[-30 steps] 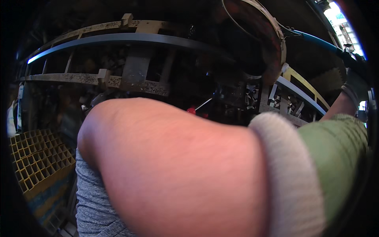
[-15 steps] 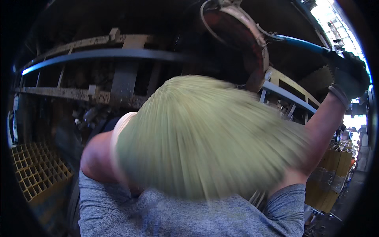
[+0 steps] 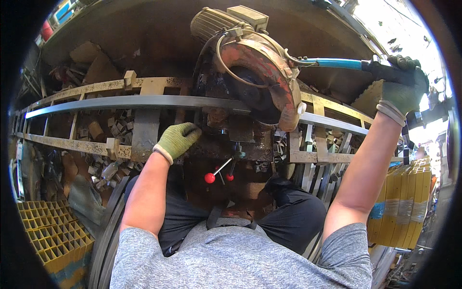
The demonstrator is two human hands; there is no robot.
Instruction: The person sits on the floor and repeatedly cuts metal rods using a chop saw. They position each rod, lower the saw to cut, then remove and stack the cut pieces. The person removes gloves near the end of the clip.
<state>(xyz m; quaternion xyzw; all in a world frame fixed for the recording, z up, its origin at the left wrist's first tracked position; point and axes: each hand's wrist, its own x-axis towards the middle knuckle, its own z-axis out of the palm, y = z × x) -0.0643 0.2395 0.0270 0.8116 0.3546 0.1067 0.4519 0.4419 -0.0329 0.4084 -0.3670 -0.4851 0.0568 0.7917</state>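
My right hand (image 3: 406, 82), in a dark green work glove, is wrapped round the black end of the long blue saw handle (image 3: 339, 63). That handle runs to a cut-off saw with a worn red blade guard (image 3: 284, 82) and a ribbed motor (image 3: 214, 23). A long grey metal bar (image 3: 134, 101) lies across the frame, with its right end beside the guard. My left hand (image 3: 178, 140), in a pale green glove, is just below the bar, beside the saw base. Its fingers are loosely curled, and I see nothing in them.
Two levers with red balls (image 3: 210, 177) stand before the saw. Pale slotted rails (image 3: 91, 146) extend sideways, with small metal offcuts (image 3: 113, 168) beneath. Yellow square tubes (image 3: 55, 231) are stacked at left, and a wrapped yellow bundle (image 3: 399, 202) stands at right.
The pale green glove that filled the middle of the view has moved down and away to beside the bar. My right hand stays on the handle, a little further left in view.
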